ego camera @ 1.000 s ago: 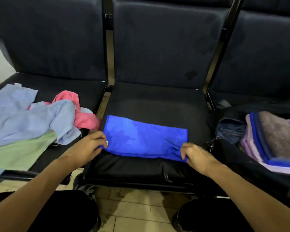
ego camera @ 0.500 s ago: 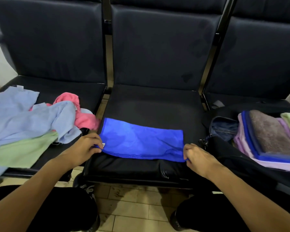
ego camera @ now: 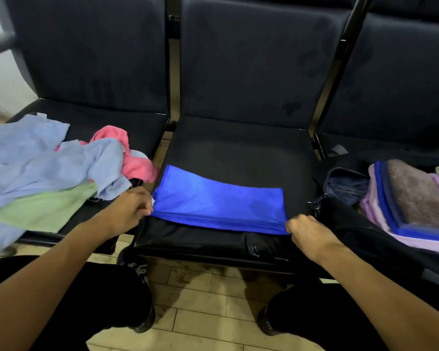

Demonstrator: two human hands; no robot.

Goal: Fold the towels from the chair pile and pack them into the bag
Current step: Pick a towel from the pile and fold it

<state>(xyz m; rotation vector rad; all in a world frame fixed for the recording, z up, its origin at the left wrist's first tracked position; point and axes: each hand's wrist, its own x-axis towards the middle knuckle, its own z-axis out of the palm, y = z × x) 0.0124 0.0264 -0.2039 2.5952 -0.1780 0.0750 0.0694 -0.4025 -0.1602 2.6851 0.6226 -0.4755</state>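
A person is crouching in front of a row of three dark padded seats. A bright blue towel [ego camera: 219,205], folded into a long strip, is lying along the front edge of the middle seat [ego camera: 238,153]. The left hand [ego camera: 127,211] is pinching the strip's left end and the right hand [ego camera: 306,230] is pinching its right end, fingers curled onto the cloth; gripping both ends likely keeps the layers squared for the next fold. On the left seat [ego camera: 99,120], a loose pile of unfolded towels [ego camera: 48,173], pale blue, pink and green, is spilling toward the front edge, waiting its turn. On the right seat, an open black bag [ego camera: 365,224] is holding a stack of folded towels [ego camera: 411,198], close by so packing is a short reach. A small white tag is showing at the blue towel's left end, too small to read; no other writing is visible.
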